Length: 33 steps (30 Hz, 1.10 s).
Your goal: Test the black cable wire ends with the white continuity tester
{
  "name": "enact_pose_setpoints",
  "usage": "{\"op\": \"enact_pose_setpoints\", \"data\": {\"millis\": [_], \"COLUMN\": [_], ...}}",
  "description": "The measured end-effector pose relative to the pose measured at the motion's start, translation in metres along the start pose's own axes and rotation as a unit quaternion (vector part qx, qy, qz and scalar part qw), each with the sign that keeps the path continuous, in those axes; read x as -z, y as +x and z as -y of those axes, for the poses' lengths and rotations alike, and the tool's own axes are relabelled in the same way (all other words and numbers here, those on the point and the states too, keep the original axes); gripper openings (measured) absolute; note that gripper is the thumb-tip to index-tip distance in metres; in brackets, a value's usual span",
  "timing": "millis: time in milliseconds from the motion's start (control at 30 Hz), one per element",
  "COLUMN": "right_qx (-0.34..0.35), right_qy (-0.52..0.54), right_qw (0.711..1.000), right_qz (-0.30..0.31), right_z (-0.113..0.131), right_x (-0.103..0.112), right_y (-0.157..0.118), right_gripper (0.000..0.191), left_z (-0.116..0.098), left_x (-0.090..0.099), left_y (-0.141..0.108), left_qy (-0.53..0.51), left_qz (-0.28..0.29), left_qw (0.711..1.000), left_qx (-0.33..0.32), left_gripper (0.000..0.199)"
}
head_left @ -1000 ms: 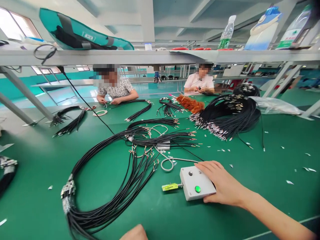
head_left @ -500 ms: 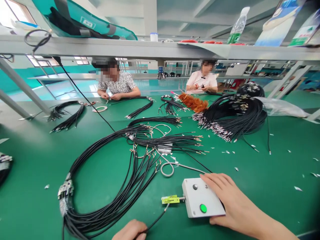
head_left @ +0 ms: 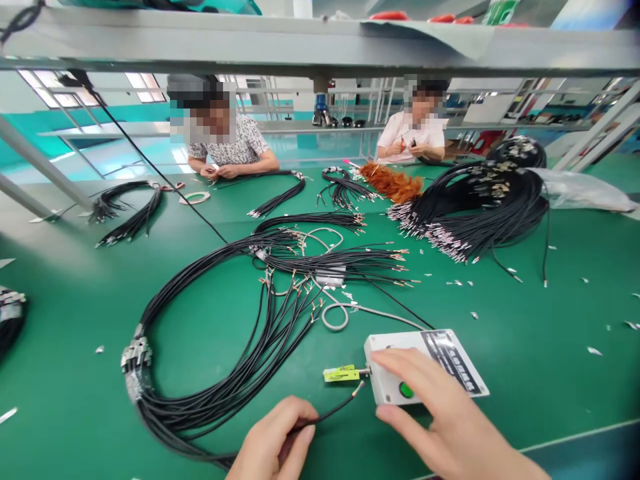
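Near the bottom middle, my left hand [head_left: 280, 437] is closed on a black cable [head_left: 336, 408], pinching it between thumb and fingers. The cable's stripped tip, with fine bare wires, points up and right, close to the white control box [head_left: 383, 393]. A yellow-green clip [head_left: 342, 374] sticks out from the box's left side. My right hand [head_left: 443, 413] is open over the box, thumb and fingers apart, partly covering its face and the green button [head_left: 406, 389]. Whether its fingertips touch the box I cannot tell. A looped bundle of black cables [head_left: 185, 413] lies to the left.
A large heap of black cables [head_left: 480, 220] lies back right, beside an orange-brown fluffy bundle [head_left: 393, 183]. A grey cord [head_left: 375, 315] runs behind the box. Two people sit across the green table [head_left: 545, 353]. A shelf [head_left: 250, 43] spans above. White scraps are scattered about.
My right hand has let go of the box's right edge and moved left over its face. My left hand has risen rightward with the cable, its tip passing the clip. The view has tilted down.
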State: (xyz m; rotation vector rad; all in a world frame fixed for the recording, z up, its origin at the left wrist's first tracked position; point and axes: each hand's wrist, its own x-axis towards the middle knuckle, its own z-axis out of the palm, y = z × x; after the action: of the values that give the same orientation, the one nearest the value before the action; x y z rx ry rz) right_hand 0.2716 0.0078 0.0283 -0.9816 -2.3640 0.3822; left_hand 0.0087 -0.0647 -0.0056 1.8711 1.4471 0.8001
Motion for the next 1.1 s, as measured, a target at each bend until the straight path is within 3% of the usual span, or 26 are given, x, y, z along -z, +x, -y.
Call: {"op": "enact_pose_setpoints", "data": {"millis": [133,233,333,400,467,600,700,800,967,1100], "right_qx": [-0.026,-0.013,-0.005,-0.016,-0.021,-0.026,-0.049,-0.06,-0.07,-0.105], "right_qy": [0.166,0.218,0.228,0.184,0.081,-0.137,-0.193,-0.19,-0.165,-0.108], "right_qw": [0.985,0.974,0.97,0.978,0.99,0.99,0.98,0.98,0.983,0.989], "right_qz": [-0.048,-0.066,-0.078,-0.1,-0.113,-0.017,0.026,0.03,0.043,-0.014], "right_z": [0.025,0.031,0.032,0.028,0.019,-0.009,-0.026,-0.04,-0.058,-0.036], "right_x": [-0.026,-0.034,-0.034,-0.031,-0.028,-0.024,-0.022,-0.02,-0.009,-0.005], "right_y": [0.005,0.004,-0.003,-0.007,-0.011,-0.011,-0.009,-0.011,-0.01,-0.006], "right_gripper": [0.015,0.014,0.017,0.019,0.028,0.087,0.115,0.119,0.111,0.097], "left_z": [-0.015,-0.028,-0.036,-0.036,-0.032,-0.028,-0.032,-0.038,-0.041,-0.04], "left_x": [-0.001,-0.004,-0.011,-0.016,-0.02,-0.023,-0.022,-0.022,-0.022,-0.024], "left_y": [0.005,0.011,0.017,0.021,0.023,0.025,0.025,0.027,0.028,0.026], "left_qy": [-0.015,-0.067,-0.188,-0.265,-0.301,-0.291,-0.269,-0.289,-0.362,-0.359], "left_qz": [0.033,0.058,0.103,0.114,0.089,0.028,-0.018,-0.042,-0.014,-0.019], "left_qw": [0.999,0.995,0.971,0.943,0.928,0.93,0.938,0.928,0.892,0.892], "left_qx": [0.022,0.035,0.105,0.166,0.202,0.224,0.219,0.231,0.271,0.275], "left_gripper": [0.017,0.017,0.022,0.023,0.021,0.018,0.016,0.018,0.026,0.029]}}
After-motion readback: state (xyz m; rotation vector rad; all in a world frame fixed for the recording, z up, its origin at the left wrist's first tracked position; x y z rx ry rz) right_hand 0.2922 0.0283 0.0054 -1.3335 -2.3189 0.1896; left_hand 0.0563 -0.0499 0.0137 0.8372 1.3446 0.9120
